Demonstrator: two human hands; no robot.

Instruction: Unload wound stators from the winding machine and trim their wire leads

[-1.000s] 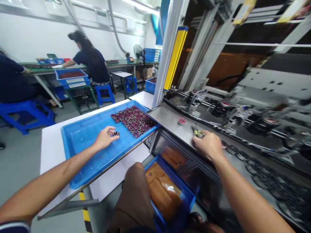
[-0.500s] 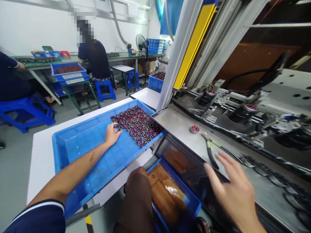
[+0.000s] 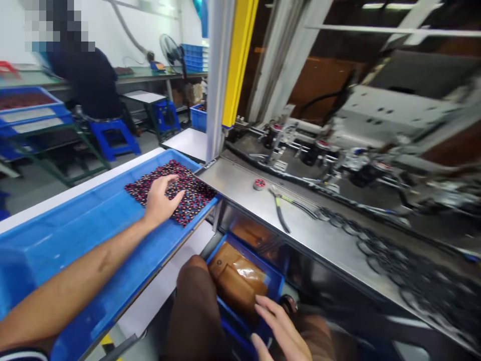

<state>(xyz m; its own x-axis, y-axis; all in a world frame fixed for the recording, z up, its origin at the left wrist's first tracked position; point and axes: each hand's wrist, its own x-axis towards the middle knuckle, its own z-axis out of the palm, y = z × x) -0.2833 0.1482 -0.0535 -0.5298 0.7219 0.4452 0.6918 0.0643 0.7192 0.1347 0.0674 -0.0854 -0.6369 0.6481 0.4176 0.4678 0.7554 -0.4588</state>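
Note:
My left hand (image 3: 161, 198) lies with fingers spread on a heap of small dark red round parts (image 3: 190, 193) at the far end of a long blue tray (image 3: 86, 235). Low in the view, my right hand (image 3: 280, 328) is open and holds nothing. It hovers beside a small blue bin (image 3: 272, 283) with brown wrapped packs (image 3: 235, 283) inside, under the machine's steel shelf (image 3: 240, 188). A pair of pliers (image 3: 278, 213) and one red round part (image 3: 259, 184) rest on that shelf.
A machine with fixtures (image 3: 319, 150) and a chain-like track (image 3: 394, 260) fills the right side. A yellow-and-grey post (image 3: 225, 75) rises beside the tray. A seated person (image 3: 84, 75) works at a far bench, with blue stools (image 3: 112, 138) and crates (image 3: 22, 108) around.
My right hand let go of the pliers on the shelf and dropped down to the blue bin. My left hand slid forward from the tray's bare floor onto the heap of parts.

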